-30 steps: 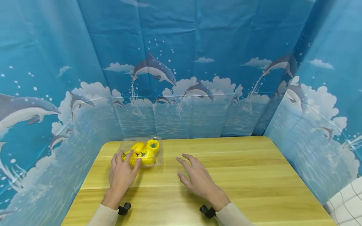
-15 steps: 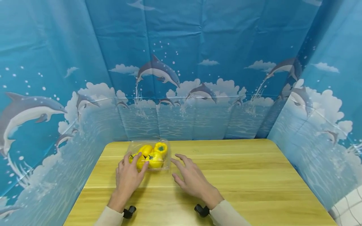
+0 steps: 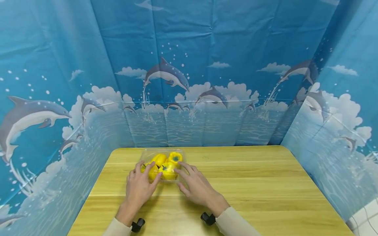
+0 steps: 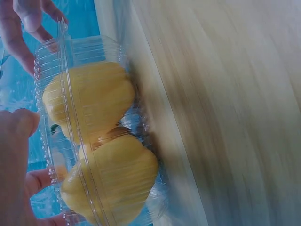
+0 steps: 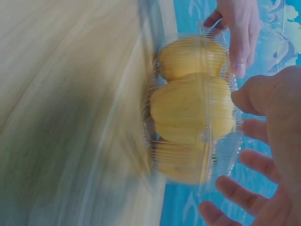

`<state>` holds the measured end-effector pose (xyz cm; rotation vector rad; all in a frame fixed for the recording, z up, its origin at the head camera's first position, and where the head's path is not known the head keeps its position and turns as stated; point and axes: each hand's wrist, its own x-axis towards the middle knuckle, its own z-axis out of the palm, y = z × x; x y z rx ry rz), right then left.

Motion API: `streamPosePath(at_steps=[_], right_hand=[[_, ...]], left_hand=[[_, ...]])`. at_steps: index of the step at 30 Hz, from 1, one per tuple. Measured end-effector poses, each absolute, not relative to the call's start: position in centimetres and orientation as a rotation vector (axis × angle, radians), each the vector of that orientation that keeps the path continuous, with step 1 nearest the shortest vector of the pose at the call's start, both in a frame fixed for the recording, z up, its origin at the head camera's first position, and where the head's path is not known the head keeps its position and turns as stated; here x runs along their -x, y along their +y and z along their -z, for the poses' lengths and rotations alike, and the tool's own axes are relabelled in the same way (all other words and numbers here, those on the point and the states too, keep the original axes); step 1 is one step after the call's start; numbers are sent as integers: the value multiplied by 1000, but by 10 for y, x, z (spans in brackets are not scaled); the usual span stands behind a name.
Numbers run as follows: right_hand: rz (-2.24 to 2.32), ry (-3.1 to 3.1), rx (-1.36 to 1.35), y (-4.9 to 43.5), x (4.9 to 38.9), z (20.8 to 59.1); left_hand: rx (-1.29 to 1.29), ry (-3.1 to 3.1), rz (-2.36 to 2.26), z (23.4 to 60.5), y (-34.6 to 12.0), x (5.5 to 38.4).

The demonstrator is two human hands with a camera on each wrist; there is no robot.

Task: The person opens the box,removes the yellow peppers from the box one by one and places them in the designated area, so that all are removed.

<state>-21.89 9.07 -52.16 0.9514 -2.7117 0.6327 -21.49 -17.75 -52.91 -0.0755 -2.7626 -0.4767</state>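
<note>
A clear plastic clamshell box [image 3: 148, 153] with several yellow bell peppers [image 3: 168, 171] inside sits toward the back left of the wooden table. My left hand [image 3: 139, 186] grips its left side, with fingers over the top edge and the thumb toward the front. On the opposite side my right hand [image 3: 197, 187] has its fingers spread at the right edge of the lid. The right wrist view shows those fingers [image 5: 261, 162] stretched loosely along the box, with my left hand [image 5: 240, 33] curved round the far end. The lid is down over the peppers.
The wooden table [image 3: 251, 190] stretches to the right and toward me. A blue curtain [image 3: 236, 49] with printed dolphins encloses the back and both sides. White tiles [image 3: 367, 216] show at the lower right. A black wrist mount [image 3: 208, 218] hangs under each forearm.
The box has slid a little to the right together with my left hand. My right hand has come leftward to the box's right edge. The head view has shifted slightly.
</note>
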Motion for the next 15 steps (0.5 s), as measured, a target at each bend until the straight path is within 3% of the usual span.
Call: streamPosePath(at_steps=[15], right_hand=[[-655, -2723, -904, 107, 215, 525]], left_hand=[[152, -2789, 470, 526, -165, 208]])
